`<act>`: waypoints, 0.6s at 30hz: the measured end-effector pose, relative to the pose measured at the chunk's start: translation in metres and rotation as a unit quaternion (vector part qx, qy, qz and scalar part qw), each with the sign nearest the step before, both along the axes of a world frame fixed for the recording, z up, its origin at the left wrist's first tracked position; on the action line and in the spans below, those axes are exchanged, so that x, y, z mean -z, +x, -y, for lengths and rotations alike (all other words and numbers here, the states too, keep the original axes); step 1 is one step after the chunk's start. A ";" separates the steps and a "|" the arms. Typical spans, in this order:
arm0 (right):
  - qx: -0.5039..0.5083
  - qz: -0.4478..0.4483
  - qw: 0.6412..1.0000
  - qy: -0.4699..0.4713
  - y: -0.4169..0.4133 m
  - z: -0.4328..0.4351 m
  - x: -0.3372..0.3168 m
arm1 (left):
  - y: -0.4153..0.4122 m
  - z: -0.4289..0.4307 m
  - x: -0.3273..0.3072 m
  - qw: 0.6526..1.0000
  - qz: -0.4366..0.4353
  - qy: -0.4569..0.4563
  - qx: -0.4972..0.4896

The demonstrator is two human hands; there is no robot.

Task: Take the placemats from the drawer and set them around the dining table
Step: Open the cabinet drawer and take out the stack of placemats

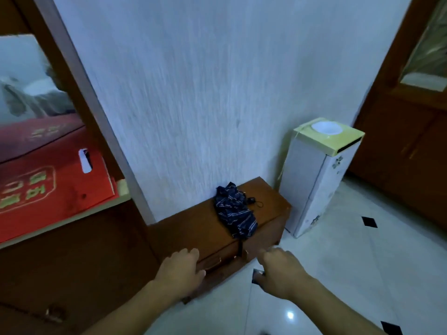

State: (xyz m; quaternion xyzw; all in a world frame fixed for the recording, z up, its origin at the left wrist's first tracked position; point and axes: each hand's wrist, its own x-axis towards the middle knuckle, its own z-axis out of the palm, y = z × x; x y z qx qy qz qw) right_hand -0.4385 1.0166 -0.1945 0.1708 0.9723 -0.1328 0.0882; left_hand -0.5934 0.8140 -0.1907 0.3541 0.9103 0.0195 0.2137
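A low brown wooden cabinet (193, 228) stands against the white wall, with a drawer front and metal handle (212, 262) facing me. The drawer looks closed. My left hand (180, 268) hovers palm down just left of the handle, fingers curled loosely, holding nothing. My right hand (281, 270) reaches toward the cabinet's right front corner, fingers bent and empty. No placemats are visible. The view is blurred.
A folded dark blue striped umbrella (235, 211) lies on the cabinet top. A white floral water dispenser (316, 180) stands to the right on the pale tiled floor (350, 262). A red cardboard box (46, 182) sits on a shelf at left. A wooden door (411, 117) is at right.
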 end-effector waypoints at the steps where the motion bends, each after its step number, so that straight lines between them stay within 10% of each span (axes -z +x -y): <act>1: -0.014 0.001 1.000 -0.012 -0.012 -0.015 0.013 | -0.005 -0.010 0.011 1.000 0.004 -0.004 -0.017; 18: -0.065 0.090 0.980 -0.165 -0.146 -0.123 0.319 | -0.065 -0.108 0.350 0.983 0.076 -0.079 -0.150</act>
